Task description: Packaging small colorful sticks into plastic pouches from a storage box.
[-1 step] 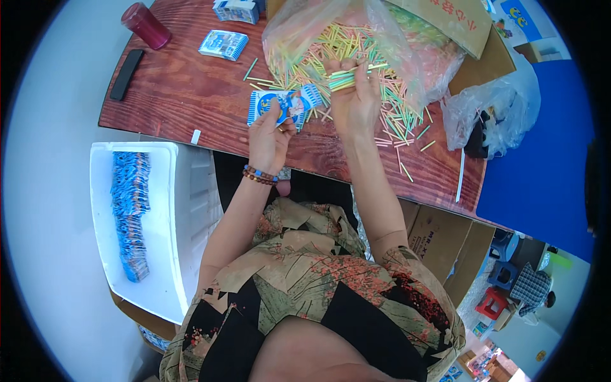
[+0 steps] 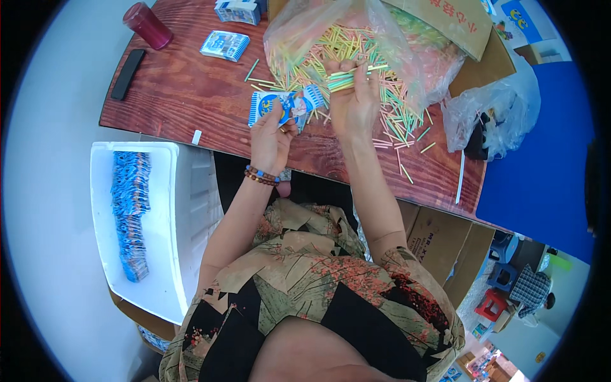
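My left hand [image 2: 272, 137] is closed on a blue-and-white packet [image 2: 266, 107], its thumb pressed on the front. The packet's right end reaches close to my right hand. My right hand [image 2: 355, 105] is raised palm up, its fingers curled round a small bundle of thin pastel sticks [image 2: 342, 81] in green, yellow and white. Beyond it, a large clear plastic bag [image 2: 296, 32] lies open with a heap of similar sticks [image 2: 347, 44] spilling onto the reddish wooden table [image 2: 191, 95]. Loose sticks [image 2: 401, 130] lie to the right of my right wrist.
More blue-and-white packets [image 2: 224, 44] lie at the back left, near a red cup [image 2: 147, 25] and a black bar [image 2: 128, 74]. A white foam box [image 2: 162, 210] with rows of packets [image 2: 131, 210] stands left. Cardboard [image 2: 477, 60] and a crumpled plastic bag [image 2: 490, 118] are right.
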### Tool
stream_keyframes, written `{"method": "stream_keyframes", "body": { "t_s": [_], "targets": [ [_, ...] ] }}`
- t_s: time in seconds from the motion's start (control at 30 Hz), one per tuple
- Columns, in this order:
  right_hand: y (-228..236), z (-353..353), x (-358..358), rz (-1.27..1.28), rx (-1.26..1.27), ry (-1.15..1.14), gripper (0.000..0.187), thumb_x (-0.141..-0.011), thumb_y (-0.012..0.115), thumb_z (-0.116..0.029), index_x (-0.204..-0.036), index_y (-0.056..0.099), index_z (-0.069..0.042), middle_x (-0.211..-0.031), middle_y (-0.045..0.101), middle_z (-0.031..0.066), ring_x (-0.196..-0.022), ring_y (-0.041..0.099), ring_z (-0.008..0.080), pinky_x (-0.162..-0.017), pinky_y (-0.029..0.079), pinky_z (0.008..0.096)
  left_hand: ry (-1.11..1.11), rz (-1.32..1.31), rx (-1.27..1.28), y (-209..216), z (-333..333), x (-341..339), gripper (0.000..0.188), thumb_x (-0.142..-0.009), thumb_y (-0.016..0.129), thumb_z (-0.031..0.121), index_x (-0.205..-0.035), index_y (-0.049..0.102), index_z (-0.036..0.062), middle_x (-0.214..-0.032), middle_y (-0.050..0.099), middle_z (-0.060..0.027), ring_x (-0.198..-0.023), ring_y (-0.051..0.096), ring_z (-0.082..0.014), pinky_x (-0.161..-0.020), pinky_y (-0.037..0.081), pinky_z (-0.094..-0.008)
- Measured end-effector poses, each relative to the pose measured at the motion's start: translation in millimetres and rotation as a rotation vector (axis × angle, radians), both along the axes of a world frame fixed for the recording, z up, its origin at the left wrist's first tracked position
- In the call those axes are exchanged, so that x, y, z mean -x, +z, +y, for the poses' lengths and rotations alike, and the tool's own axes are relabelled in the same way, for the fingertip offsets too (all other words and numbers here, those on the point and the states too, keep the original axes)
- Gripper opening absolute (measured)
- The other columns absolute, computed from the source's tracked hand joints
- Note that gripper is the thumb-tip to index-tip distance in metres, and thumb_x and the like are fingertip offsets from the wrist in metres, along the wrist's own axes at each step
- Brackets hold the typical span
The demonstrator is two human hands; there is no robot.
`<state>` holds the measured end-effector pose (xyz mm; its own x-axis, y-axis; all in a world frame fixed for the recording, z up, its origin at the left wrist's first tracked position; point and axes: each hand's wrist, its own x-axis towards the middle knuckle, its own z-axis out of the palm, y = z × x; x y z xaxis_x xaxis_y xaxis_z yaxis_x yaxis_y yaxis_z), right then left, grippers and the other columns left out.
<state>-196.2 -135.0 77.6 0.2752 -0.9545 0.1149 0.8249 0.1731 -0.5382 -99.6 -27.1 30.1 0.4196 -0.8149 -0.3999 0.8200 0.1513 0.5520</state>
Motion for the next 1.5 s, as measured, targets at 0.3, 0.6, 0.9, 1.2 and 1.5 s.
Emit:
{"method": "stream_keyframes", "body": {
  "t_s": [0.3,0.6,0.9,1.2,1.5],
  "targets": [
    [11.1,24.4,-19.4,0.036,0.099,-0.156,0.013,-0.099,0.044,-0.017,-0.106,0.043,-0.006,-0.091,0.058,0.0093,-0.100,0.059,0.0283,-0.096,0.043,0.0437,0.010,-0.014,0.041,-1.3,-5.8,-1.0,0.019,-0.094,0.058,0.024,-0.091,0.059,0.0053,-0.077,0.059,-0.0022,-0.068,0.055,-0.0113,-0.061,0.047,-0.0257],
    [6.8,42.3,-25.2,0.302,0.122,-0.281,0.013,-0.099,0.042,-0.018,-0.105,0.042,-0.006,-0.099,0.060,0.0129,-0.112,0.055,0.0316,-0.095,0.040,0.0403,0.051,0.057,0.039,5.4,-5.7,4.2,0.020,-0.093,0.059,0.024,-0.088,0.061,0.0053,-0.079,0.062,-0.0021,-0.065,0.056,-0.0107,-0.060,0.047,-0.0251],
    [0.9,44.7,-24.5,0.591,0.378,-0.175,0.016,-0.099,0.042,-0.020,-0.101,0.048,-0.005,-0.119,0.057,0.0172,-0.125,0.044,0.0255,-0.096,0.039,0.0365,0.033,0.086,0.166,-4.5,-10.1,-0.2,0.021,-0.095,0.056,0.024,-0.095,0.062,0.0036,-0.085,0.066,-0.0041,-0.068,0.059,-0.0115,-0.061,0.048,-0.0248],
    [15.3,33.4,-22.6,0.898,0.604,0.138,0.046,-0.099,0.039,-0.030,-0.133,0.042,0.002,-0.138,0.043,0.0181,-0.133,0.035,0.0264,-0.110,0.025,0.0369,0.001,0.242,0.339,-11.7,-12.0,-12.5,0.025,-0.096,0.053,0.027,-0.105,0.059,0.0050,-0.100,0.066,-0.0054,-0.086,0.062,-0.0142,-0.070,0.050,-0.0281],
    [34.9,35.2,-24.2,1.020,0.760,0.113,0.062,-0.092,0.055,-0.017,-0.143,0.024,-0.001,-0.138,0.040,0.0165,-0.126,0.042,0.0248,-0.104,0.035,0.0352,0.109,0.225,0.398,-3.3,-1.0,-29.8,0.031,-0.096,0.052,0.031,-0.118,0.055,0.0083,-0.114,0.062,-0.0043,-0.104,0.059,-0.0182,-0.089,0.048,-0.0365]
  ]
}}
